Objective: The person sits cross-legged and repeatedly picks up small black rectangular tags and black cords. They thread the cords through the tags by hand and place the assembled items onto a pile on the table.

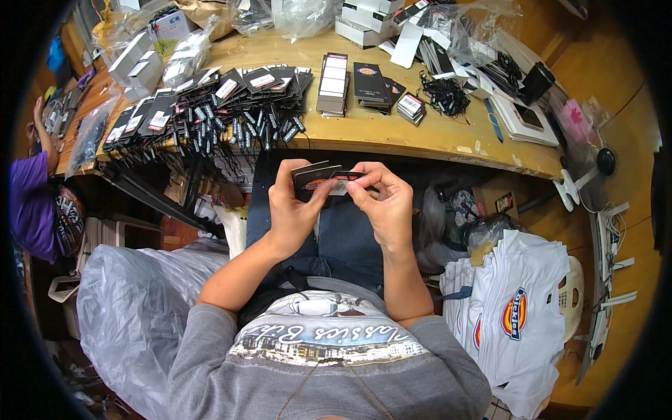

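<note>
Above my lap, my left hand is closed on a couple of black hang tags, its thumb across their front. My right hand pinches the right edge of a smaller black, red and white tag, which overlaps the hang tags; its lower part is hidden by fingers. On the table beyond my hands stand a tall stack of white-faced cards, a stack of black hang tags and a short stack of small barcode labels. A tangle of black strings lies to their right.
Strung black tags cover the table's left side, their cords hanging over the front edge. White boxes and plastic bags stand behind. A phone lies at right. Folded white shirts sit on my right, a grey plastic bag on my left. A person in purple sits far left.
</note>
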A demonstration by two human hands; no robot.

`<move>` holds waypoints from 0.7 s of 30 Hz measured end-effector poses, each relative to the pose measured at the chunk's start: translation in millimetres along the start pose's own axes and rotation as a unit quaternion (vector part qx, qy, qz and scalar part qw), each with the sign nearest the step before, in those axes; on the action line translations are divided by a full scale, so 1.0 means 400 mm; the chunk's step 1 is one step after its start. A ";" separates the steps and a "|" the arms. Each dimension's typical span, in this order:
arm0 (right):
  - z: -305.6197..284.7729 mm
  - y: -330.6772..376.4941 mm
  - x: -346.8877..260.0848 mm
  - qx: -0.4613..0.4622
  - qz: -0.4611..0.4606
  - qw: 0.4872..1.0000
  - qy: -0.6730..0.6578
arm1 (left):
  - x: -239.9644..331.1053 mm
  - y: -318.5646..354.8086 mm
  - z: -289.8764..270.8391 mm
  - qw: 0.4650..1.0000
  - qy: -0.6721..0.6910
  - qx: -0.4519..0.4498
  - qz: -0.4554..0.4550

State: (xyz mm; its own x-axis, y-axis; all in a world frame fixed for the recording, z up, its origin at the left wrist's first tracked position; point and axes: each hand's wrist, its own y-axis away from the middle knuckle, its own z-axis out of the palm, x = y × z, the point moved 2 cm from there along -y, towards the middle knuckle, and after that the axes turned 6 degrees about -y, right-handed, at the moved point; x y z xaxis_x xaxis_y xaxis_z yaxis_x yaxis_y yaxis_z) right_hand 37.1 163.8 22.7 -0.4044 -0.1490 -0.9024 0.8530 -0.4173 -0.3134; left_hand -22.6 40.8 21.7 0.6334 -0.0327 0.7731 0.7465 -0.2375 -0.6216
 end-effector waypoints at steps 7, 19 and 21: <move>-0.001 0.008 0.009 -0.004 0.085 0.990 -0.110 | 0.004 0.002 -0.003 0.988 -0.028 -0.049 0.143; 0.011 0.007 0.056 0.000 0.062 0.991 -0.121 | 0.010 -0.005 -0.016 0.960 -0.121 -0.091 0.235; 0.015 0.008 0.061 0.002 0.051 0.992 -0.115 | 0.011 -0.005 -0.020 0.957 -0.145 -0.102 0.229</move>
State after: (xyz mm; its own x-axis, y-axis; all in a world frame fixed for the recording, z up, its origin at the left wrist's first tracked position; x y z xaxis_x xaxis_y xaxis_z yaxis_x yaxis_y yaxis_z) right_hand 27.9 153.7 1.6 -0.3816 -0.3913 -0.8374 0.8922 -0.3926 -0.2232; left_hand -22.8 33.4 27.3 0.9370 0.0848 0.3390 0.3397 -0.4480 -0.8270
